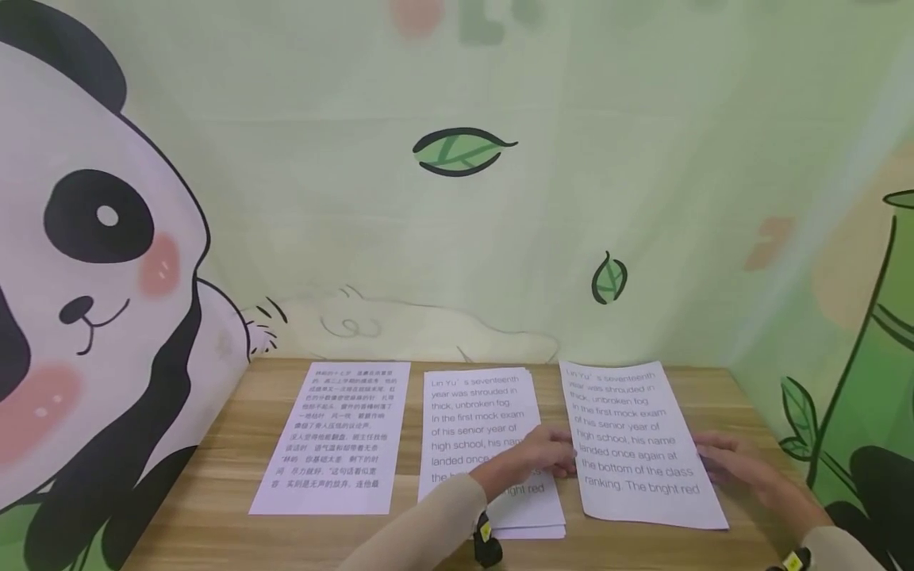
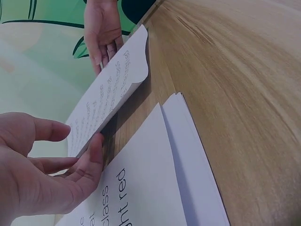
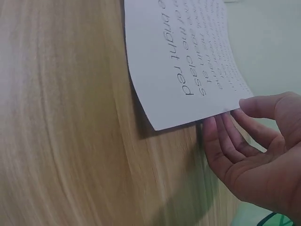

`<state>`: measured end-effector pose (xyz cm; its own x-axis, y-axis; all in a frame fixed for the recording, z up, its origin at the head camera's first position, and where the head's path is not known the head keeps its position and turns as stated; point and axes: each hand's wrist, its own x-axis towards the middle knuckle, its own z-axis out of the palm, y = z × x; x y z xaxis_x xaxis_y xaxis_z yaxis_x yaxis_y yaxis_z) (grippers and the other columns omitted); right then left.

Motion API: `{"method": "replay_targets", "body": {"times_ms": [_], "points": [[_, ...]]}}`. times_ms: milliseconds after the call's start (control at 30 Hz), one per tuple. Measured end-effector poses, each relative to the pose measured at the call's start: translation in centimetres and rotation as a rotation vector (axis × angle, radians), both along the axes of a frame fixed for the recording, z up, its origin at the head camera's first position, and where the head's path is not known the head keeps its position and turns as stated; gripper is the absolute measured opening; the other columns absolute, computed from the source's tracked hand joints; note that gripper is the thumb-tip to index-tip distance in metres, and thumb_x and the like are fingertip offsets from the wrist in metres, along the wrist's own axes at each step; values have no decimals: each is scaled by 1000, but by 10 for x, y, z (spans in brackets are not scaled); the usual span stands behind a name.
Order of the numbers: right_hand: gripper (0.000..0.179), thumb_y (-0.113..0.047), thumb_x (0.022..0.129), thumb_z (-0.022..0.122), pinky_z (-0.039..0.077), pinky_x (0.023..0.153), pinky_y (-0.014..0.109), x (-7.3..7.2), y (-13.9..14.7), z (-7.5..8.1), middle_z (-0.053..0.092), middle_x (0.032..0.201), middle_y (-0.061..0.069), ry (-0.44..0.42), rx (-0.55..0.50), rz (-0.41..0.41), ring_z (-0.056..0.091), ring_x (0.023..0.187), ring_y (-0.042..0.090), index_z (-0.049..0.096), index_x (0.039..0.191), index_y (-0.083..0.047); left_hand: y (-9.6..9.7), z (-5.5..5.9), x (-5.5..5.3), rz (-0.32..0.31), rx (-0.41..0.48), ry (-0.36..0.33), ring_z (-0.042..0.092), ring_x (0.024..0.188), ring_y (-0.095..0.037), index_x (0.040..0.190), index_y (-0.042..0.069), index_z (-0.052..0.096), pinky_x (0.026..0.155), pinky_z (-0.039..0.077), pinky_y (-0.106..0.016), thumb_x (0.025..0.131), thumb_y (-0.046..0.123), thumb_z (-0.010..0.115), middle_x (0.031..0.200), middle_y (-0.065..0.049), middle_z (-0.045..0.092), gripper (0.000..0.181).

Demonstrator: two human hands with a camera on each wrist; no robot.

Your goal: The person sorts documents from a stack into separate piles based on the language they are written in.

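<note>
A printed sheet of paper point(image 1: 628, 444) with large English text lies at the right, its edges bowed up off the table. My left hand point(image 1: 546, 452) holds its left edge, over the neighbouring stack. In the left wrist view, the thumb of the left hand point(image 2: 51, 165) is on the printed side and other fingers are at the edge. At the opposite edge is my right hand point(image 1: 743, 468). The right wrist view shows the right hand point(image 3: 256, 150) with its thumb at the sheet's rim and its fingers underneath.
A stack of printed sheets point(image 1: 471, 428) with the same English text lies in the middle, slightly fanned at its lower edge. Further left is a sheet with Chinese text point(image 1: 332, 440). All rest on a wooden table point(image 1: 214, 476) against a panda-patterned backdrop point(image 1: 343, 206).
</note>
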<state>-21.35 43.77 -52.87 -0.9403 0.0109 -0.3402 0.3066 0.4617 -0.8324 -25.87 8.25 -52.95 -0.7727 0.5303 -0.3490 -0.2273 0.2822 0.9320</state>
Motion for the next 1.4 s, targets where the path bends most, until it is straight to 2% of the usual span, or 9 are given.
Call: {"method": "replay_targets", "body": {"times_ms": [233, 433, 567, 667, 900, 1100, 1233, 1400], "points": [[52, -18, 105, 52, 61, 83, 33, -3, -2, -2, 62, 130, 34, 26, 105, -33, 71, 102, 22, 41, 144, 16, -10, 3, -4, -13, -3, 68, 70, 93, -22, 132, 1, 65, 87, 60, -35, 92, 12, 63, 103, -13, 73, 42], [55, -18, 104, 54, 61, 79, 28, 0, -2, 0, 65, 126, 32, 52, 110, -50, 71, 98, 17, 40, 144, 16, -24, 6, -5, 26, 11, 81, 72, 98, -27, 138, -2, 58, 86, 61, -36, 92, 11, 66, 110, -16, 73, 48], [56, -22, 105, 54, 61, 76, 27, -1, -9, 2, 67, 121, 30, 80, 119, -39, 71, 94, 14, 40, 145, 16, -37, 8, -9, 33, 6, 120, 73, 100, -29, 138, 0, 60, 86, 62, -37, 96, 13, 66, 116, -18, 72, 44], [56, -25, 105, 55, 59, 75, 26, -4, -18, 6, 69, 118, 25, 87, 145, -29, 69, 92, 12, 43, 145, 13, -51, 9, -12, 35, -8, 149, 74, 98, -28, 135, 2, 63, 85, 62, -38, 97, 14, 66, 114, -17, 74, 40], [46, -14, 105, 53, 60, 76, 25, -10, -47, 10, 69, 117, 28, 156, 131, 85, 69, 93, 15, 48, 140, 16, -101, 8, -10, 71, -20, 161, 74, 100, -29, 135, 4, 64, 86, 62, -39, 98, 15, 65, 111, -15, 75, 39], [43, -13, 102, 57, 60, 72, 26, -11, -69, 7, 73, 106, 14, 116, 136, 94, 68, 87, 15, 54, 137, 11, -146, 4, -6, 120, -45, 177, 73, 99, -29, 137, 1, 61, 86, 61, -42, 98, 17, 63, 114, -17, 74, 42], [44, -15, 102, 58, 60, 73, 27, -12, -87, 9, 74, 109, 15, 108, 120, 114, 70, 90, 17, 55, 138, 9, -179, 4, -5, 135, -72, 170, 73, 99, -26, 140, 1, 58, 85, 60, -40, 100, 24, 62, 118, -17, 73, 46], [44, -17, 102, 59, 61, 75, 30, -15, -109, 12, 73, 109, 14, 106, 67, 193, 70, 91, 18, 55, 139, 8, -222, 5, 2, 150, -86, 165, 72, 98, -24, 143, 1, 55, 87, 60, -40, 100, 31, 63, 121, -16, 73, 54]]}}
